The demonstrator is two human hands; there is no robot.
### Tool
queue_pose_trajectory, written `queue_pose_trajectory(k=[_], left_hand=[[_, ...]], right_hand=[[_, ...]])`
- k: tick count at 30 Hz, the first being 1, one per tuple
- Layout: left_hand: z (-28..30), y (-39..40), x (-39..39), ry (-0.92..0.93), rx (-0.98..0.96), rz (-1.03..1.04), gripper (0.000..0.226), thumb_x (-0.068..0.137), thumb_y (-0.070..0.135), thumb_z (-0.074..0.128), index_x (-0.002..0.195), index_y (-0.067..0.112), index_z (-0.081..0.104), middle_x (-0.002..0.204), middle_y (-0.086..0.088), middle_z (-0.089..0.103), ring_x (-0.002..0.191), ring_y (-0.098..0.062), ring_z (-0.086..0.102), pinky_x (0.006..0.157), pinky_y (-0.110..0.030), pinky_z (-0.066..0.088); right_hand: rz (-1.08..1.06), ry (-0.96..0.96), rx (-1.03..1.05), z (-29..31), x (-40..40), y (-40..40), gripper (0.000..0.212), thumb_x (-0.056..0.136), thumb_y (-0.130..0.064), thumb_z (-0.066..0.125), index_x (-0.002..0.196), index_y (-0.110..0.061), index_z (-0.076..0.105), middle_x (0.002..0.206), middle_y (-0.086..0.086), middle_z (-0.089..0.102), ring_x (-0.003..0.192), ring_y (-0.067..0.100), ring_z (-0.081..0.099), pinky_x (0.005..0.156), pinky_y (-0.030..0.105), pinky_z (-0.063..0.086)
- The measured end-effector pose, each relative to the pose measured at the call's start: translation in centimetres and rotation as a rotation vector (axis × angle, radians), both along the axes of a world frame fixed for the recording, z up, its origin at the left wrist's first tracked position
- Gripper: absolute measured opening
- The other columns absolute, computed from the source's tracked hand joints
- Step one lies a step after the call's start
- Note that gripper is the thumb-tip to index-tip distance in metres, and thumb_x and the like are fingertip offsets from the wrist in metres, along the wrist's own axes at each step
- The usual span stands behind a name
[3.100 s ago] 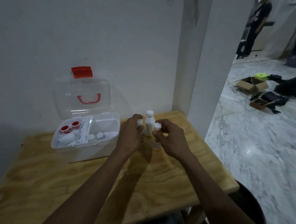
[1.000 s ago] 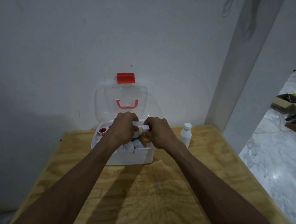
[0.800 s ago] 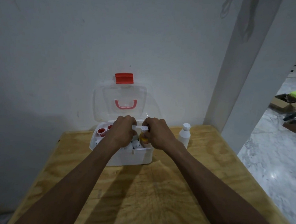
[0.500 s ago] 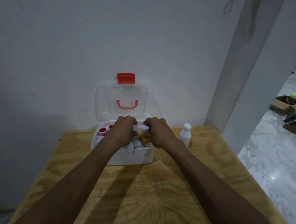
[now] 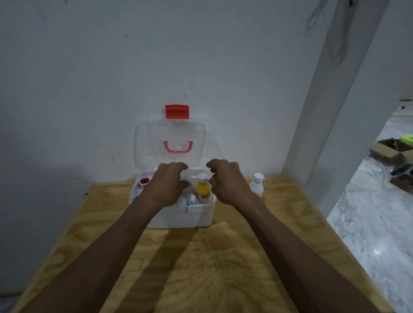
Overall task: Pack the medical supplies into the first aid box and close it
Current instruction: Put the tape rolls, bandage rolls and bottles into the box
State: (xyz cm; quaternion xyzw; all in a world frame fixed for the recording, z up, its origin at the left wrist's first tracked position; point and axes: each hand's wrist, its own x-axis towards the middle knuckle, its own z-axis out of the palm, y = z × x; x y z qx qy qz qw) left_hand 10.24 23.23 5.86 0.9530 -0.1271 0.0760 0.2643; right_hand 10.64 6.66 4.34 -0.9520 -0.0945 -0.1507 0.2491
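The white first aid box [image 5: 182,216] stands open at the back of the wooden table, its clear lid [image 5: 170,144] with a red latch leaning on the wall. A yellow bottle [image 5: 203,190] with a white cap stands in the box's right end, beside small white containers [image 5: 190,199] and a red-capped item [image 5: 144,181] at the left. My left hand [image 5: 168,186] hovers over the box's middle with curled fingers, holding nothing that I can see. My right hand [image 5: 225,180] is just right of the yellow bottle, fingers apart and empty. A white bottle [image 5: 257,185] stands on the table right of the box.
The wooden table [image 5: 206,265] ends at a white wall behind and a white pillar [image 5: 324,115] at the right. Beyond the pillar, cardboard boxes [image 5: 394,152] and dark items lie on the marble floor.
Both hands carried small bottles from the table's right side to the box. The right hand has let go of the yellow bottle, which now stands in the box, and both hands have lifted slightly.
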Motion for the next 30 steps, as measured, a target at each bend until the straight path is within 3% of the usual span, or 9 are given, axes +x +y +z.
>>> queue_pose_trajectory(k=[1, 5, 10, 14, 22, 30], left_hand=[[-0.1, 0.4, -0.2, -0.036, -0.021, 0.007, 0.038, 0.091, 0.021, 0.065, 0.126, 0.009, 0.06, 0.125, -0.012, 0.065, 0.109, -0.027, 0.063, 0.088, -0.033, 0.048], [-1.6, 2.7, -0.7, -0.174, -0.007, 0.065, 0.045, 0.094, 0.036, 0.056, 0.131, 0.011, 0.057, 0.136, -0.011, 0.058, 0.119, -0.029, 0.057, 0.101, -0.044, 0.047], [-3.8, 4.7, -0.7, -0.19, 0.131, 0.122, 0.048, 0.099, 0.037, 0.042, 0.135, 0.007, 0.053, 0.141, -0.019, 0.052, 0.13, -0.034, 0.048, 0.106, -0.048, 0.04], [-4.5, 5.0, -0.1, -0.13, 0.204, 0.121, 0.052, 0.101, 0.041, 0.029, 0.141, 0.013, 0.046, 0.149, -0.015, 0.043, 0.138, -0.032, 0.038, 0.11, -0.053, 0.032], [-5.6, 5.2, 0.5, -0.036, 0.298, 0.123, 0.06, 0.099, 0.052, 0.012, 0.147, 0.024, 0.035, 0.157, -0.007, 0.031, 0.145, -0.028, 0.025, 0.115, -0.053, 0.019], [-6.0, 5.0, 0.6, -0.054, 0.349, 0.132, 0.06, 0.098, 0.053, 0.013, 0.145, 0.026, 0.037, 0.155, -0.005, 0.035, 0.143, -0.027, 0.028, 0.114, -0.052, 0.02]], right_hand=[[-0.031, -0.036, 0.033, 0.1, -0.1, -0.3, 0.048, 0.082, 0.007, 0.063, 0.128, -0.007, 0.056, 0.122, 0.015, 0.063, 0.112, 0.03, 0.057, 0.091, 0.038, 0.05], [-0.222, -0.18, 0.044, 0.0, -0.4, -2.6, 0.04, 0.084, 0.003, 0.063, 0.122, -0.007, 0.061, 0.117, 0.015, 0.064, 0.11, 0.03, 0.056, 0.087, 0.037, 0.048], [-0.356, -0.019, -0.032, -0.4, -0.7, -5.4, 0.032, 0.085, -0.002, 0.06, 0.117, -0.004, 0.062, 0.115, 0.018, 0.063, 0.106, 0.034, 0.058, 0.086, 0.042, 0.052], [-0.365, 0.029, -0.032, -1.0, -0.9, -5.9, 0.023, 0.08, 0.008, 0.057, 0.102, 0.005, 0.065, 0.101, 0.02, 0.067, 0.091, 0.032, 0.062, 0.077, 0.041, 0.053], [-0.344, 0.047, -0.007, -0.4, -1.1, -5.6, 0.023, 0.084, 0.009, 0.055, 0.106, 0.008, 0.064, 0.105, 0.021, 0.067, 0.092, 0.032, 0.064, 0.077, 0.039, 0.052], [-0.175, -0.283, 0.071, 7.3, -0.8, -1.8, 0.028, 0.091, -0.006, 0.058, 0.117, -0.003, 0.066, 0.117, 0.016, 0.068, 0.105, 0.03, 0.063, 0.089, 0.034, 0.049]])
